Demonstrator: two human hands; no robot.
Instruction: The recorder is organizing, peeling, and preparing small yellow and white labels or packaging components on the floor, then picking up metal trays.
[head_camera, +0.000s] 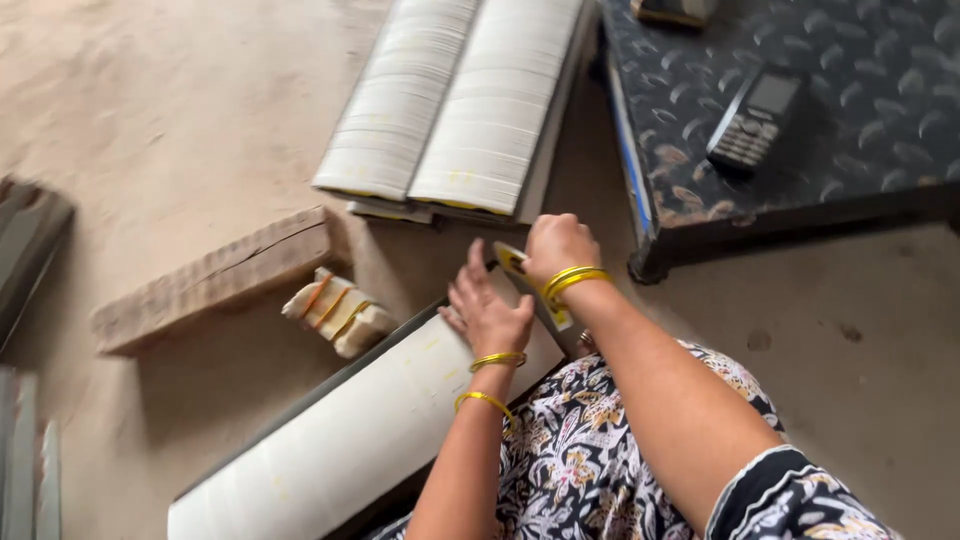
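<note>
A long white stack of pressed sheets lies slanted across the floor in front of me, inside a dark tray. My left hand rests flat on its far end, fingers apart. Just beyond it, my right hand is closed on a small yellow-and-white card or tool at the stack's end. Both wrists carry yellow bangles.
Two more long white stacks lie side by side at the top. A wooden block and a small rubber-banded bundle sit to the left. A dark patterned platform with a mobile phone stands at the upper right. Grey strips lie at the left edge.
</note>
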